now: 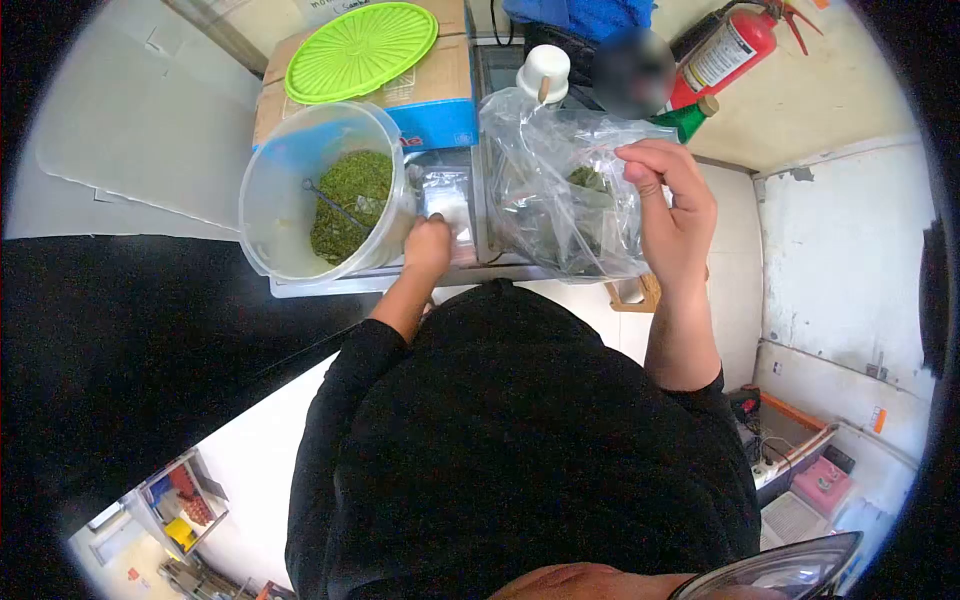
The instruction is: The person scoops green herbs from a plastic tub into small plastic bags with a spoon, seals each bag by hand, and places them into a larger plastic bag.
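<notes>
A large clear plastic bag (520,185) with some green leafy material low inside stands at the front of the work surface. My right hand (678,210) is raised at its right edge, thumb and fingers pinched together at the bag's rim. To the left, my left hand (428,246) is closed, knuckles up, at the near end of a stack of small clear plastic bags (447,195); its fingertips are hidden. Beside it a translucent round tub (275,205) leans toward me, holding crumbled dried green herb (350,190) and a thin metal-handled utensil (340,204).
A green ribbed lid (362,50) lies on a cardboard box (440,75) behind the tub. Behind the large bag are a white cup (545,68), a green bottle (695,118) and a red fire extinguisher (728,55). A wooden stool (650,293) stands below on the right.
</notes>
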A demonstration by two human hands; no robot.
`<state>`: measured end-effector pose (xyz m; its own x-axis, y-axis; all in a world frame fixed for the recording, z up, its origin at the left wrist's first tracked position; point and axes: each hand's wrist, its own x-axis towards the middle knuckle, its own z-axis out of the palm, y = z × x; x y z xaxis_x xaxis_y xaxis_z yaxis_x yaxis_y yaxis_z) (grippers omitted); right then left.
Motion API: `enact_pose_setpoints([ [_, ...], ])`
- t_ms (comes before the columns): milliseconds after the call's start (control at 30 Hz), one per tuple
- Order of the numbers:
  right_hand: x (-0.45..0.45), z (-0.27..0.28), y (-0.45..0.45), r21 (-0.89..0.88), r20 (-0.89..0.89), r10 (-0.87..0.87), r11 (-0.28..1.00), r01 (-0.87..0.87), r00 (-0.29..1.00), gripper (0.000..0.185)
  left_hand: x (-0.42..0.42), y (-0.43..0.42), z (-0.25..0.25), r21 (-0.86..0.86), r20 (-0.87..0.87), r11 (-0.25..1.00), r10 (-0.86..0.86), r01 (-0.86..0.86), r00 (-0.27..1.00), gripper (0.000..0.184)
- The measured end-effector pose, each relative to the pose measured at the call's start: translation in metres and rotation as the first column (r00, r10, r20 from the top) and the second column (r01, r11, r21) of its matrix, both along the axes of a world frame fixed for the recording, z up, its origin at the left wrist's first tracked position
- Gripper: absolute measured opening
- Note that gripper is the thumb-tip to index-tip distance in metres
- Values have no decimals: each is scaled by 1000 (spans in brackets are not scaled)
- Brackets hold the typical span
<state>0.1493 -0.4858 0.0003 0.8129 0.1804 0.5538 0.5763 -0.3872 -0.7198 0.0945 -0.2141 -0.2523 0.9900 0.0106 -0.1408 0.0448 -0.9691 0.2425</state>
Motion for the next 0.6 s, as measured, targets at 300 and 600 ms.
enact_pose_setpoints([
  [300, -18, -6, 38, -27, -197, 85, 995, -92, 977, 11, -20, -22, 101, -537, 397, 844, 265, -12, 879, 10],
  [600, -40, -23, 103, -138, -365, 320, 910, -390, 874, 31, -52, -14, 193, -947, 253, 308, 549, 88, 797, 13],
])
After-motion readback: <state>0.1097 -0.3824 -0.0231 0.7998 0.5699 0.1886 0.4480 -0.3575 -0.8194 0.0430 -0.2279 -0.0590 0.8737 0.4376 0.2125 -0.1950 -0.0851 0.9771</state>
